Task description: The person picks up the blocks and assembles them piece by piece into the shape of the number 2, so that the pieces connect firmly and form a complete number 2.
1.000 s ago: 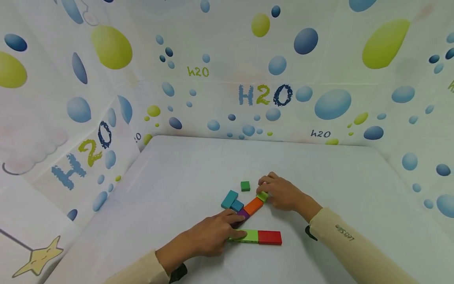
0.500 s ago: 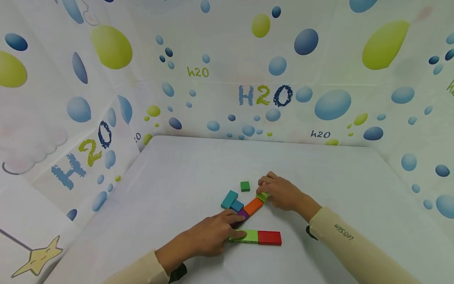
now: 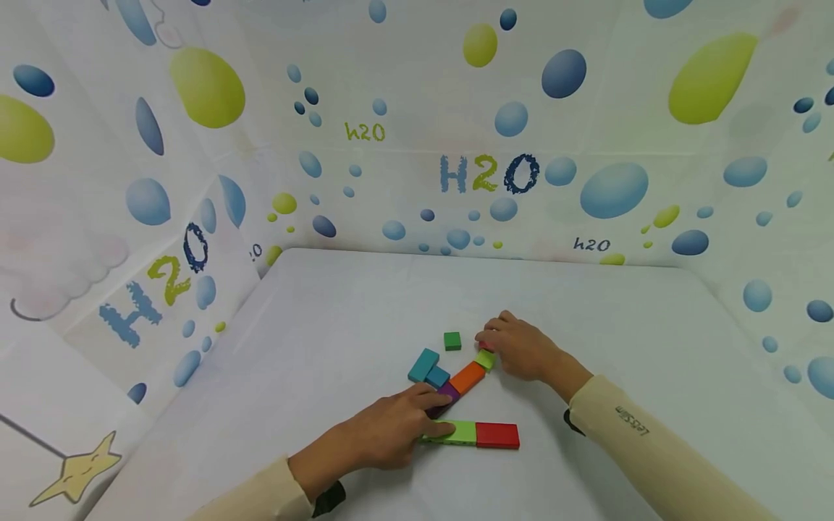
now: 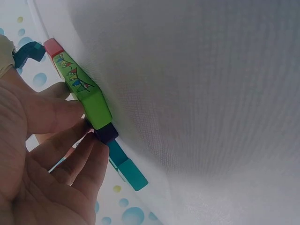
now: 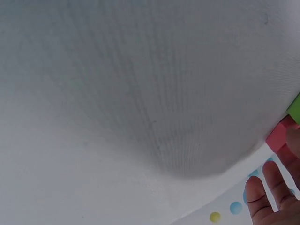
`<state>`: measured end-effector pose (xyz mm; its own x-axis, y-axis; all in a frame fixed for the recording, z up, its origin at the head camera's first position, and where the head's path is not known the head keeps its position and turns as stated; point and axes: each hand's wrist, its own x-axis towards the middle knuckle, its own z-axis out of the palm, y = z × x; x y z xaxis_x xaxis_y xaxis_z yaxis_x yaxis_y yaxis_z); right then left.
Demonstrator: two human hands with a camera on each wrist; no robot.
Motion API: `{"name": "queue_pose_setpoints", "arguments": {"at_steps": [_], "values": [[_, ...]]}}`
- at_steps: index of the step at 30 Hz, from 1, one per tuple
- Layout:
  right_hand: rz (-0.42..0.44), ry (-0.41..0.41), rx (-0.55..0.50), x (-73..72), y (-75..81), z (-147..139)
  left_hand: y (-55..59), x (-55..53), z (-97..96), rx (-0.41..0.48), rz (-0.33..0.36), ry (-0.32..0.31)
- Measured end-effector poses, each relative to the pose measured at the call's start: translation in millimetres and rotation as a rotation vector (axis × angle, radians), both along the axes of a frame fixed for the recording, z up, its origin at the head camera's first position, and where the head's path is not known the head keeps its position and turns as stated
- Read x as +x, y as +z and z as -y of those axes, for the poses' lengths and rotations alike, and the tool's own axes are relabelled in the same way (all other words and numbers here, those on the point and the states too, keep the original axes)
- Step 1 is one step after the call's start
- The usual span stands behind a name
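Note:
My left hand (image 3: 394, 427) lies over the near end of a slanted row of blocks, fingers on a purple block (image 3: 449, 391). Its thumb rests on a long light green block (image 3: 465, 433), which in the left wrist view carries printed bunting. A red block (image 3: 498, 435) continues that piece to the right. From the purple block the row runs up through an orange block (image 3: 468, 377) and a small light green block (image 3: 485, 359). At its far end, my right hand (image 3: 524, 349) pinches a small red block (image 3: 485, 346) between thumb and finger, largely covering it.
Left of the row a teal block (image 3: 423, 365) touches a blue block (image 3: 437, 376). A dark green block (image 3: 452, 341) stands alone behind them. White cloth covers the table (image 3: 326, 318), and a patterned curtain (image 3: 404, 79) rises at its back and sides.
My right fingers have shifted slightly, uncovering more of the small light green block and the small red block beside it. My left hand stays in place.

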<state>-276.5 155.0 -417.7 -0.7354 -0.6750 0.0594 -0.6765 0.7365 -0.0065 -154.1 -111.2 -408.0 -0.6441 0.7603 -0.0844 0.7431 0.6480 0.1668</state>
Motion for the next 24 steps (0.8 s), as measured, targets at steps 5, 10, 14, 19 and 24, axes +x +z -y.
{"name": "queue_pose_setpoints", "arguments": {"at_steps": [5,10,14,19,24], "values": [[-0.001,-0.008,0.002,0.5,-0.5,0.7,0.0,0.0,0.3,0.000,0.007,-0.002],[0.014,-0.028,-0.003,2.1,-0.2,1.5,-0.8,-0.2,0.9,0.002,0.007,-0.007],[0.036,-0.043,0.006,2.8,-0.8,1.7,-1.8,-0.4,1.5,0.004,0.004,-0.011],[0.055,-0.054,0.013,2.6,-2.1,2.2,-1.5,0.0,1.8,0.001,-0.001,-0.015],[0.080,-0.067,0.017,3.8,-1.1,2.4,-0.5,0.5,2.2,0.000,-0.001,-0.017]]}}
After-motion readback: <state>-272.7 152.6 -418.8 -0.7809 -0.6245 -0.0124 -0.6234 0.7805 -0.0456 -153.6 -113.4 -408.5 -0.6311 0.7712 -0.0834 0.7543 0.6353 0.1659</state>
